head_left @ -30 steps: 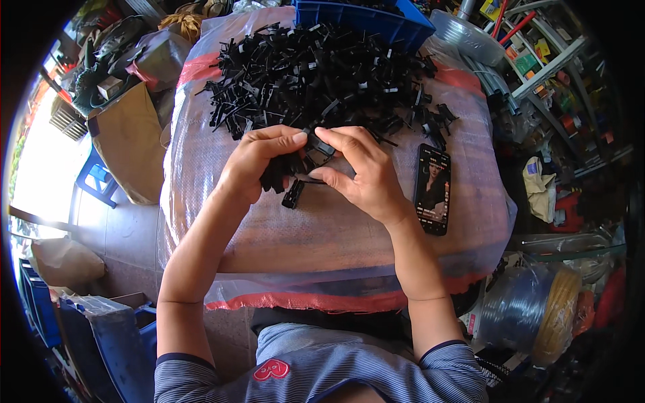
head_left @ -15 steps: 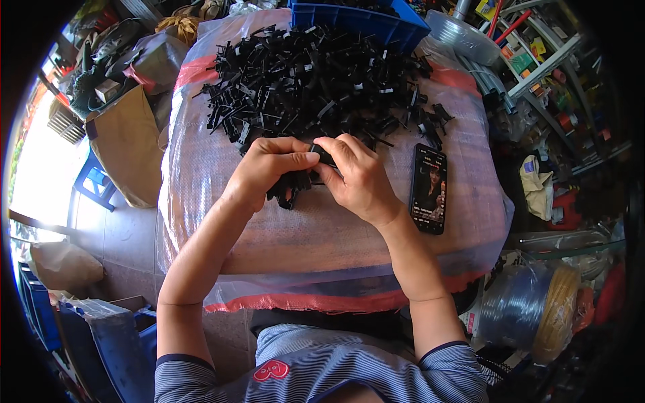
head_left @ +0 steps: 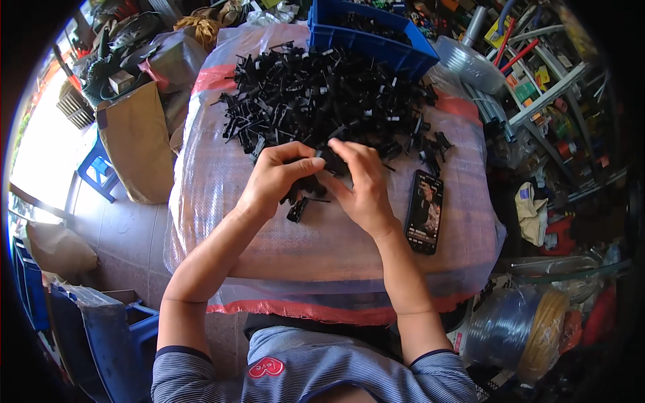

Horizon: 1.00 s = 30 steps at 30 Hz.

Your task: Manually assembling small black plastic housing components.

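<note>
Black part (head_left: 332, 163), axis unclear, lies right of left hand (head_left: 270, 178), which pinches it. Right hand (head_left: 365, 183) curls round; hold unclear.

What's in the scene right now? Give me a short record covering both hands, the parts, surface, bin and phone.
Left hand: the left hand pinches a black part
Right hand: the right hand has its fingers around that part; grip unclear
Below left hand: more black pieces
Pile: a heap of black parts, beyond both hands
Surface: woven plastic sheeting with red bands
Bin: blue bin behind the heap, dark pieces inside
Phone: phone lying right of the right hand, screen lit
</note>
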Motion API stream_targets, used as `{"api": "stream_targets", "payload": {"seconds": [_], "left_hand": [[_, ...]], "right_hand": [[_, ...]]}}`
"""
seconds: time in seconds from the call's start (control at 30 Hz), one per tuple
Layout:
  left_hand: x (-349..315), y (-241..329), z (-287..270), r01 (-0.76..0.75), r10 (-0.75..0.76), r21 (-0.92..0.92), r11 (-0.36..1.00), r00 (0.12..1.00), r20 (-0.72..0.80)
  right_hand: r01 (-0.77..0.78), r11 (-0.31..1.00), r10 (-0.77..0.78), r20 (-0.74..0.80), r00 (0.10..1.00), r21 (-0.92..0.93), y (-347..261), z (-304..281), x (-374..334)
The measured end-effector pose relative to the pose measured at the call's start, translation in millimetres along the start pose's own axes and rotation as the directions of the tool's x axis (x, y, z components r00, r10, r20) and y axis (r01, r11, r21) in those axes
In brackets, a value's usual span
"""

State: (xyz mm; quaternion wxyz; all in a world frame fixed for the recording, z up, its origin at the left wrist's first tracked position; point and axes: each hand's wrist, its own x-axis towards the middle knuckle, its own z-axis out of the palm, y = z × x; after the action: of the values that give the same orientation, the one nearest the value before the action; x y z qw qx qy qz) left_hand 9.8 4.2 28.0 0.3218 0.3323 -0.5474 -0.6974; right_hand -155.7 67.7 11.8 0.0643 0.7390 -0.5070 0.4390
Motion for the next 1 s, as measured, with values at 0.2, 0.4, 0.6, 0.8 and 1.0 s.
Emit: {"api": "stream_targets", "payload": {"seconds": [0.2, 0.4, 0.6, 0.8, 1.0], "left_hand": [[20, 26, -35, -0.064, 0.021, -0.22, 0.973, 0.981, -0.192], [138, 109, -5, -0.166, 0.149, -0.109, 0.98, 0.977, -0.15], [353, 139, 32, -0.387, 0.65, 0.585, 0.713, 0.678, -0.343], [404, 111, 8, -0.313, 0.655, 0.751, 0.582, 0.728, -0.204], [222, 100, 31, -0.513, 0.486, 0.356, 0.781, 0.858, 0.169]], "right_hand": [[-0.334, 0.869, 0.406, 0.142, 0.903, -0.366, 25, 5, -17], [-0.307, 0.926, 0.358, 0.257, 0.898, -0.219, 7, -3, -17], [-0.289, 0.928, 0.351, 0.289, 0.891, -0.235, 0, -9, -21], [-0.306, 0.936, 0.346, 0.282, 0.895, -0.174, 4, -5, -24], [-0.406, 0.906, 0.423, 0.215, 0.88, -0.119, 26, -21, -16]]}}
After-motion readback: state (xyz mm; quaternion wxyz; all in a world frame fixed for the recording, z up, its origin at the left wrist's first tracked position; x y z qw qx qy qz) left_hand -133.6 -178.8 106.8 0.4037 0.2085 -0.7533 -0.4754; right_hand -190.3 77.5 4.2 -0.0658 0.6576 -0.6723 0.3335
